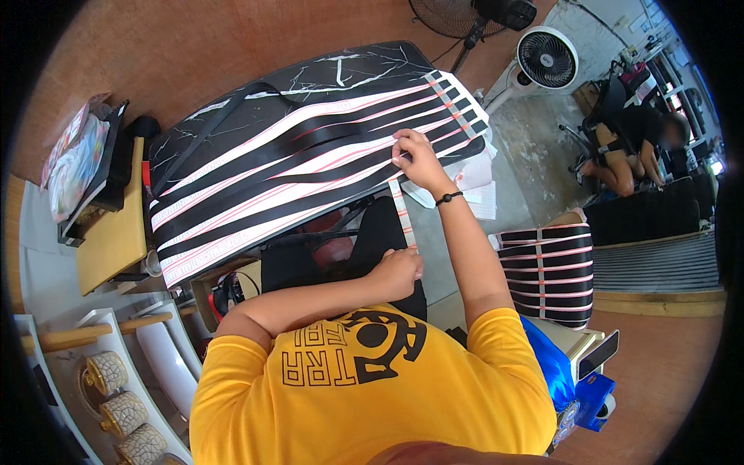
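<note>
Strips (298,164), black and white, run lengthwise on the table (368,62), probably so they stay flat and side by side. A band (457,107) crosses their right ends, likely keeping the spacing even. Your left hand (397,273) is curled on the lower end of a short tape (403,213), seemingly to hold it straight up to the table's near edge. There your right hand (419,161) bends its fingertips toward the thumb (whether they pinch tape or strip, you cannot tell).
</note>
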A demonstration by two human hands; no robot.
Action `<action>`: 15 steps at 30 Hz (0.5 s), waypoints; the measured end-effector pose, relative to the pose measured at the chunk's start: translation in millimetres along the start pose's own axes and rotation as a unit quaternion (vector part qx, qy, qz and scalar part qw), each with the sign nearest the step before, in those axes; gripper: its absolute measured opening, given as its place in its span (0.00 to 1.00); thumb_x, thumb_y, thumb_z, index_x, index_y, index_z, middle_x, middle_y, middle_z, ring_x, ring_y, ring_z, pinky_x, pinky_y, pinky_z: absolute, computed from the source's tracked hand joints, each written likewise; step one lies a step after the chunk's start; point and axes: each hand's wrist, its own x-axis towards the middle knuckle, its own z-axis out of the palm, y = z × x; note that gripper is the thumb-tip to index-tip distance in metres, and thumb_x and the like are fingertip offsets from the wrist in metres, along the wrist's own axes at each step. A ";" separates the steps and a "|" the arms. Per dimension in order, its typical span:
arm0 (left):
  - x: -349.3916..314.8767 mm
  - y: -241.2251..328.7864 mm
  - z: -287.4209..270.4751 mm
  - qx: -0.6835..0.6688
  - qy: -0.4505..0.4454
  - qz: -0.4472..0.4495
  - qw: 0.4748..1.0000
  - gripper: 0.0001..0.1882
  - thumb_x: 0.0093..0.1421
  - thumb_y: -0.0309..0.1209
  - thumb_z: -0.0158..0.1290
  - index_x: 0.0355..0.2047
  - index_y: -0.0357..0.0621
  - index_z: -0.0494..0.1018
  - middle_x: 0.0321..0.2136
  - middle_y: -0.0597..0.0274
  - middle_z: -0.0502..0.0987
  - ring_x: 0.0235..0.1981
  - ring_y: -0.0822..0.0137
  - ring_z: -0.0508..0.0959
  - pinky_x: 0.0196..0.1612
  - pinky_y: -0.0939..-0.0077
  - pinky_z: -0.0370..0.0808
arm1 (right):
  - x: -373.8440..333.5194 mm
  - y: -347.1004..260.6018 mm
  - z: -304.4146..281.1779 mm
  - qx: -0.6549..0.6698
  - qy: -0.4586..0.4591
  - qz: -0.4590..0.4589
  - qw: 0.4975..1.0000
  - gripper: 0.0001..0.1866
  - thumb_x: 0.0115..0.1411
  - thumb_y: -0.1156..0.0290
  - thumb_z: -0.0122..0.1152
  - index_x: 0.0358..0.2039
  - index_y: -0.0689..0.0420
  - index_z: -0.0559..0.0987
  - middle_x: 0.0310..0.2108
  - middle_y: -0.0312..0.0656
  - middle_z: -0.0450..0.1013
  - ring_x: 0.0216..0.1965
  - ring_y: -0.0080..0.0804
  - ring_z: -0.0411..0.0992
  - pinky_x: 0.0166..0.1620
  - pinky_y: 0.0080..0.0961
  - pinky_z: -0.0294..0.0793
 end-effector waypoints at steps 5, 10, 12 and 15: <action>0.7 9.5 12.4 0.084 0.008 0.024 0.996 0.06 0.58 0.24 0.50 0.35 0.36 0.73 0.35 0.50 0.74 0.40 0.51 0.75 0.42 0.59 0.67 | -0.9 0.2 0.0 -0.004 -0.001 -0.001 1.000 0.08 0.47 0.79 0.68 0.27 0.56 0.76 0.50 0.43 0.71 0.55 0.48 0.65 0.58 0.38 0.64; -7.7 14.4 11.0 0.270 -0.049 0.167 0.947 0.15 0.56 0.27 0.51 0.43 0.31 0.74 0.33 0.54 0.76 0.36 0.58 0.77 0.38 0.65 0.69 | -3.1 2.8 -0.3 0.016 0.010 -0.017 1.000 0.08 0.47 0.79 0.68 0.27 0.56 0.76 0.50 0.44 0.72 0.55 0.48 0.65 0.58 0.39 0.64; -12.0 22.8 13.0 0.316 -0.031 0.237 0.918 0.17 0.55 0.30 0.50 0.44 0.36 0.75 0.28 0.59 0.77 0.31 0.63 0.78 0.35 0.69 0.69 | -7.6 2.8 0.6 0.007 -0.012 -0.001 1.000 0.08 0.48 0.76 0.68 0.28 0.55 0.76 0.52 0.43 0.71 0.56 0.46 0.64 0.58 0.38 0.63; -5.2 40.5 12.2 0.291 -0.211 0.405 0.841 0.18 0.56 0.32 0.50 0.46 0.42 0.75 0.27 0.60 0.77 0.31 0.65 0.78 0.35 0.69 0.69 | -9.9 3.1 1.9 0.009 -0.005 0.002 1.000 0.08 0.48 0.77 0.68 0.27 0.55 0.77 0.51 0.43 0.71 0.56 0.47 0.65 0.59 0.38 0.63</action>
